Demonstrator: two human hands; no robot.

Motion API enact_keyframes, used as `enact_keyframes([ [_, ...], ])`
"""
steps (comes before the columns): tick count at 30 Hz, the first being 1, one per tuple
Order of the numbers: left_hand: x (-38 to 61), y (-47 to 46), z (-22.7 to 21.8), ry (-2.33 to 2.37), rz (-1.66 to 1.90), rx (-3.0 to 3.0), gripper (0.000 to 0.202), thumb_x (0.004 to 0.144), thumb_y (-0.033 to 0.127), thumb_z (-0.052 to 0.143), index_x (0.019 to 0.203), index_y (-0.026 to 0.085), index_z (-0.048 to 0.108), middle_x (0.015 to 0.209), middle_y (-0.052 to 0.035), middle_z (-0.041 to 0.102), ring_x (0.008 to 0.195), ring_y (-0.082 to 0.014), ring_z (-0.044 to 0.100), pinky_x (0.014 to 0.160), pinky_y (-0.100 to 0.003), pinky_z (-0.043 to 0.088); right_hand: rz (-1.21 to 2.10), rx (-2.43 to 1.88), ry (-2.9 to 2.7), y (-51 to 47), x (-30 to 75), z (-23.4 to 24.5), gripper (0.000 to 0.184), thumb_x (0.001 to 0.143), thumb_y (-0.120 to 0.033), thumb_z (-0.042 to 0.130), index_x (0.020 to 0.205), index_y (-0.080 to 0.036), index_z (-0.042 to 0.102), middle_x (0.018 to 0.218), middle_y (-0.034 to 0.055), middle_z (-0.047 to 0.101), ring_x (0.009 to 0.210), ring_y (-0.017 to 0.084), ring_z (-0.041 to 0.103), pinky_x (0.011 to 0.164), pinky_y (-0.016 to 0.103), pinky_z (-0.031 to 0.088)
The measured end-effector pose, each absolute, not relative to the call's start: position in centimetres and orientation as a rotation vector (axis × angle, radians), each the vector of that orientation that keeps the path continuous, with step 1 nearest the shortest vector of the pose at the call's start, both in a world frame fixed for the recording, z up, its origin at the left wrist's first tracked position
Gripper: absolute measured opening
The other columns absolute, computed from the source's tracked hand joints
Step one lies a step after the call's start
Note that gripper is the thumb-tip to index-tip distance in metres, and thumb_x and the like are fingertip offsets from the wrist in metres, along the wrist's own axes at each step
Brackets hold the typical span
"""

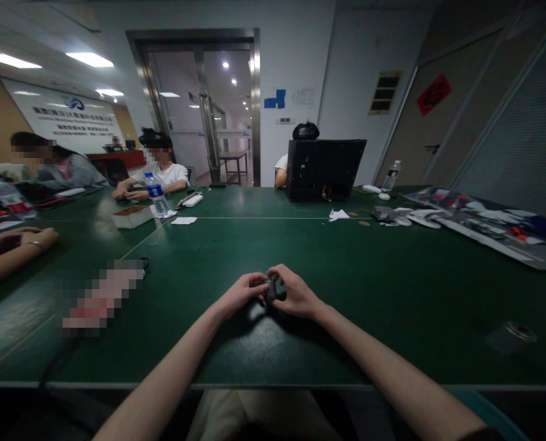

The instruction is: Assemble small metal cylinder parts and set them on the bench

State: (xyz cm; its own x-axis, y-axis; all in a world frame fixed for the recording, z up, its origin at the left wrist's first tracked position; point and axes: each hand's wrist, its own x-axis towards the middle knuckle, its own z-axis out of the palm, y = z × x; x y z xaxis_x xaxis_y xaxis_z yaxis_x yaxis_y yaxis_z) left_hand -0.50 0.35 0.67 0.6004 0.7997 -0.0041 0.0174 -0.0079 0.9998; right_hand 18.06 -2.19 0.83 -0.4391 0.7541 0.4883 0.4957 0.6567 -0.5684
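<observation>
A small dark object (275, 289) sits between both my hands, just above the green table (346, 294). My left hand (241, 293) pinches it from the left with curled fingers. My right hand (295, 291) wraps round it from the right, fingers closed over its top. Too little of the object shows for me to name it. Both forearms reach forward from the table's near edge.
Another person's arm (10, 248) rests on the table at left. Two seated people sit far left, by a water bottle (155, 194) and a flat box (132, 216). A black monitor back (324, 169) stands at centre back. Papers and clutter (475, 220) lie at right; a blurred patch (100, 294) lies at left.
</observation>
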Motion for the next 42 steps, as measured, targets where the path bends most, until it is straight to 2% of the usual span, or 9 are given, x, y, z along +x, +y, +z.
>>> enact_keyframes([
  [8, -0.49, 0.33, 0.48, 0.730, 0.713, 1.512, 0.035, 0.073, 0.035, 0.069, 0.100, 0.012, 0.061, 0.093, -0.0061, 0.063, 0.081, -0.0156, 0.058, 0.070, -0.025, 0.044, 0.407, -0.947, -2.137, -2.00, 17.93, 0.33, 0.041, 0.069, -0.022, 0.065, 0.106, -0.020, 0.048, 0.099, 0.0045, 0.053, 0.087, 0.017, 0.052, 0.076, 0.028, 0.044],
  [16, -0.39, 0.42, 0.42, 0.840, 0.719, 1.554, 0.031, 0.073, 0.038, 0.069, 0.086, 0.012, 0.057, 0.079, -0.0027, 0.060, 0.069, -0.0133, 0.057, 0.065, -0.026, 0.046, 0.423, -0.958, -2.146, -1.97, 17.92, 0.44, 0.044, 0.066, -0.020, 0.066, 0.107, -0.020, 0.048, 0.101, 0.0056, 0.053, 0.090, 0.018, 0.053, 0.077, 0.030, 0.044],
  [20, -0.45, 0.37, 0.58, 0.778, 0.708, 1.500, 0.031, 0.073, 0.038, 0.069, 0.088, 0.013, 0.060, 0.083, -0.0031, 0.061, 0.072, -0.0130, 0.056, 0.068, -0.025, 0.045, 0.421, -0.964, -2.143, -2.02, 17.94, 0.51, 0.042, 0.069, -0.024, 0.066, 0.107, -0.020, 0.048, 0.100, 0.0057, 0.054, 0.089, 0.018, 0.053, 0.076, 0.030, 0.045],
  [25, -0.64, 0.32, 0.60, 0.722, 0.709, 1.435, 0.030, 0.073, 0.036, 0.068, 0.090, 0.012, 0.063, 0.084, -0.0041, 0.060, 0.072, -0.0126, 0.054, 0.069, -0.023, 0.042, 0.429, -0.959, -2.133, -2.09, 17.96, 0.58, 0.044, 0.067, -0.022, 0.068, 0.107, -0.020, 0.048, 0.100, 0.0052, 0.054, 0.088, 0.017, 0.053, 0.076, 0.029, 0.045],
  [31, -0.49, 0.29, 0.43, 0.730, 0.721, 1.496, 0.032, 0.076, 0.038, 0.066, 0.095, 0.013, 0.061, 0.089, -0.0046, 0.060, 0.079, -0.0144, 0.055, 0.071, -0.024, 0.043, 0.418, -0.950, -2.144, -2.05, 17.94, 0.48, 0.041, 0.070, -0.025, 0.066, 0.107, -0.020, 0.048, 0.099, 0.0052, 0.054, 0.086, 0.017, 0.053, 0.075, 0.029, 0.045],
  [37, -0.22, 0.38, 0.29, 0.851, 0.708, 1.577, 0.035, 0.072, 0.043, 0.068, 0.083, 0.013, 0.056, 0.076, -0.0016, 0.059, 0.068, -0.0131, 0.055, 0.065, -0.026, 0.044, 0.412, -0.956, -2.143, -1.87, 17.92, 0.23, 0.044, 0.068, -0.023, 0.067, 0.107, -0.020, 0.047, 0.100, 0.0052, 0.053, 0.087, 0.017, 0.053, 0.076, 0.029, 0.045],
  [42, -0.47, 0.34, 0.46, 0.748, 0.715, 1.502, 0.029, 0.074, 0.038, 0.067, 0.085, 0.013, 0.059, 0.079, -0.0020, 0.059, 0.070, -0.0123, 0.054, 0.067, -0.024, 0.043, 0.420, -0.947, -2.136, -1.94, 17.90, 0.35, 0.044, 0.069, -0.025, 0.067, 0.108, -0.020, 0.047, 0.101, 0.0061, 0.054, 0.088, 0.018, 0.053, 0.077, 0.030, 0.046],
])
